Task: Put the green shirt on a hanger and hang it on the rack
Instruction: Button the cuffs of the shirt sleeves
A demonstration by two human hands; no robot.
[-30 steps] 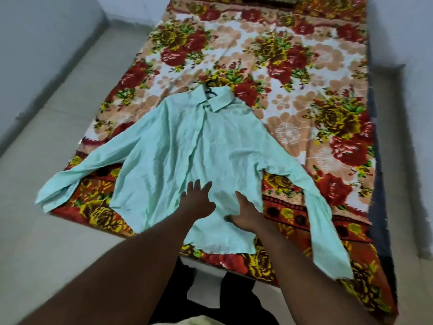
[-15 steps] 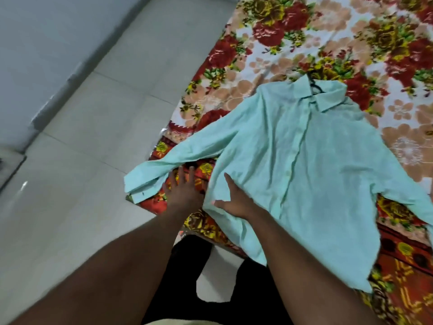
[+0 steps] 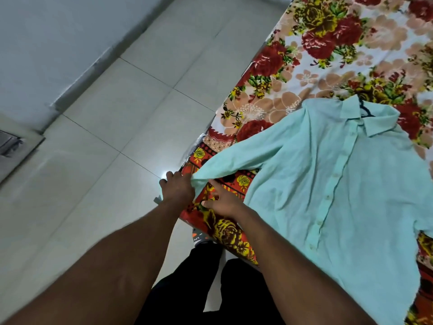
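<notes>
We are gripping a sleeve (image 3: 225, 160) of the green shirt (image 3: 339, 184), spread on the bed (image 3: 304, 66), in our left hand (image 3: 178, 190), right hand (image 3: 222, 204) lying open beside it, aiming to straighten gently without dislodging the hanger (image 3: 364, 110).

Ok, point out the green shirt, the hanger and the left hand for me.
green shirt (image 3: 328, 188), head view, buttoned front panel.
hanger (image 3: 365, 111), head view, dark part showing inside the collar.
left hand (image 3: 179, 188), head view, back of the hand.

The green shirt (image 3: 328, 184) is thin, matt cloth, lightly creased. Under the shirt, the floral bedsheet (image 3: 316, 55) is printed matt cloth. Left of the shirt, the floor tiles (image 3: 117, 137) look smooth and glossy.
</notes>
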